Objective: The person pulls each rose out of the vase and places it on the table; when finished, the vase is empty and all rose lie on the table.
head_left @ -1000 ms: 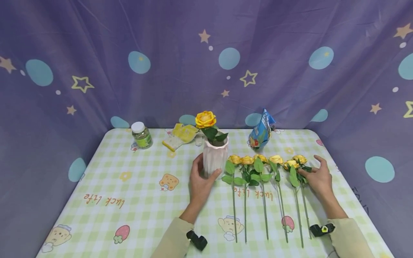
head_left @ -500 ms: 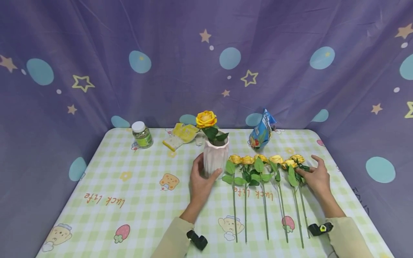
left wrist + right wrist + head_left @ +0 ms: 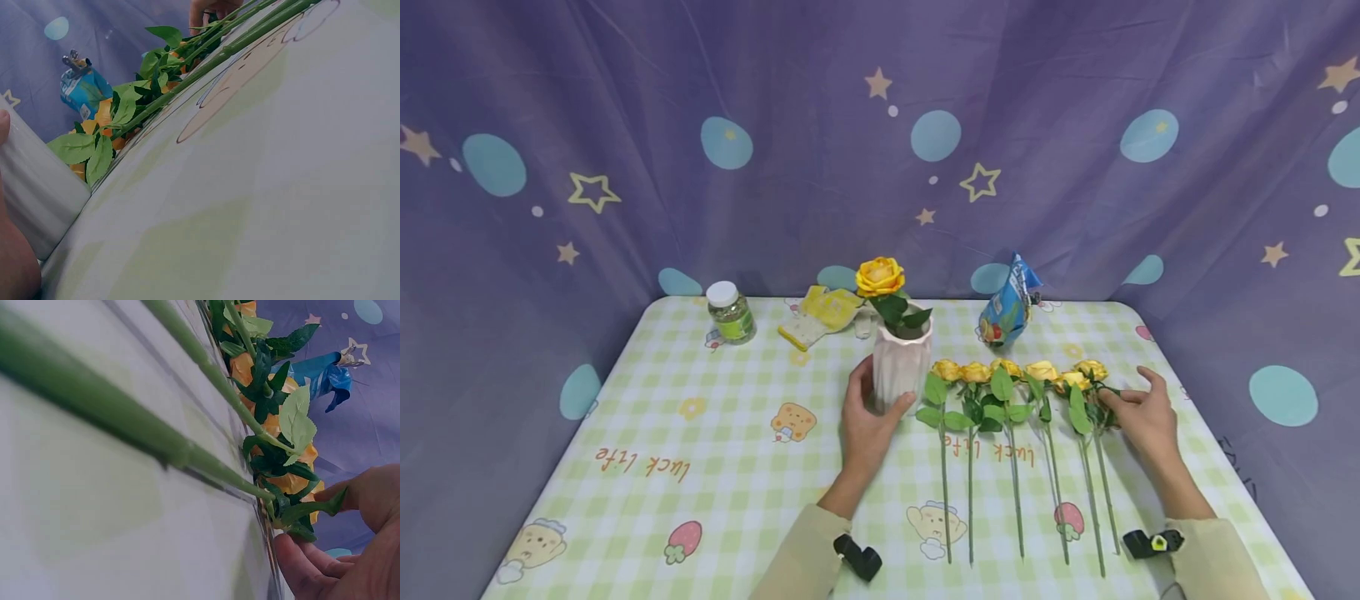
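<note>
A person's left hand (image 3: 865, 421) curled around the near side of a ribbed white vase (image 3: 901, 371) standing upright mid-desk, thumb on its left face and fingers wrapped at its base; a single yellow rose (image 3: 878, 276) rose from the mouth of the vase. The forearm, in a pale sleeve, ran back toward the near edge of the desk (image 3: 700, 467), with a black wrist mount strapped at the cuff.

The right hand (image 3: 1138, 417) lay at the far right of a row of five yellow roses (image 3: 1015, 371) laid flat on the checked cloth, blooms pointing away and stems toward the person. Its fingers were loosely spread, the fingertips (image 3: 294, 565) touching the leaves of the rightmost rose (image 3: 1092, 369); the right wrist view showed the thumb above and the fingers below a leaf, though whether they actually pinched it could not be told.

At the far edge of the desk stood a white-capped jar (image 3: 728, 313) to the left, a yellow packet (image 3: 820, 315) beside it, and a blue clipped snack bag (image 3: 1007, 304) to the right, behind the roses.

The left wrist view caught only a sliver of the vase wall (image 3: 34, 187) and the edge of the palm, cut off at the frame's left; the rose stems there were blurred. The lower part of the vase was hidden behind the left hand in the head view.
</note>
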A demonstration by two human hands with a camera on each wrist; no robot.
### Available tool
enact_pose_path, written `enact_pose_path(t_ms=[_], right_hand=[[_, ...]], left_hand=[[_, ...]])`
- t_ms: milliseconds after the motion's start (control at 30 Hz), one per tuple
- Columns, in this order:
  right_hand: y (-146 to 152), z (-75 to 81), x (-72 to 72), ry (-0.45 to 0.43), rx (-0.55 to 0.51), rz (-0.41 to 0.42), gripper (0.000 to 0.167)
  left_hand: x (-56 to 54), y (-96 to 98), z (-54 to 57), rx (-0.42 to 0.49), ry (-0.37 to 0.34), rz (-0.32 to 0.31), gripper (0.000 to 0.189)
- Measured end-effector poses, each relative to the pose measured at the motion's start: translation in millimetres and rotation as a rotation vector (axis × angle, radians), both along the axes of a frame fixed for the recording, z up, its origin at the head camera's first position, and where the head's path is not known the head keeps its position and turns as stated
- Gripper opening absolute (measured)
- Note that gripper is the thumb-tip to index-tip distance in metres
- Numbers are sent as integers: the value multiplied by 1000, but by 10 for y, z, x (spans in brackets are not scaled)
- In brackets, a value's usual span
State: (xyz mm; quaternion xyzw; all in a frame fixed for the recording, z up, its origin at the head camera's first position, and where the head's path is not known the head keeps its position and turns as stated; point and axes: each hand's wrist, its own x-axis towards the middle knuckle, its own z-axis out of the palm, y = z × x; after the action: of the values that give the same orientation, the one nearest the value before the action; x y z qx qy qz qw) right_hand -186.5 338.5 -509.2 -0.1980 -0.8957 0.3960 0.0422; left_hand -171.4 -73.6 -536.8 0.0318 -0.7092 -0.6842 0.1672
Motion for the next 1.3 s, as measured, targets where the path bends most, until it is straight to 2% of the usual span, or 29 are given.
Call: enact_pose_path(t_ms=[200,333,400,600,733,1033,1300], right_hand=[[-17,51,43,60,-14,-42,82],[-53,88,67,127,-26,-97,80],[-75,104,76,164,-27,-122,78],[-142,148,89,221,-45,-160,75],[-185,187,86,283,-66,-174,73],[-367,324,105,518,-167,-126,67],[-604,517,131,674,-245,-37,66]], left_hand=[[-15,-10,-39,4,18,-4,81],[-10,12,-1,-2,-7,14,82],[8,27,55,1,-18,20,80],[134,40,324,16,-9,12,75],[161,39,373,18,-4,11,75],[145,47,327,10,-8,13,75],[5,26,16,19,-13,9,81]])
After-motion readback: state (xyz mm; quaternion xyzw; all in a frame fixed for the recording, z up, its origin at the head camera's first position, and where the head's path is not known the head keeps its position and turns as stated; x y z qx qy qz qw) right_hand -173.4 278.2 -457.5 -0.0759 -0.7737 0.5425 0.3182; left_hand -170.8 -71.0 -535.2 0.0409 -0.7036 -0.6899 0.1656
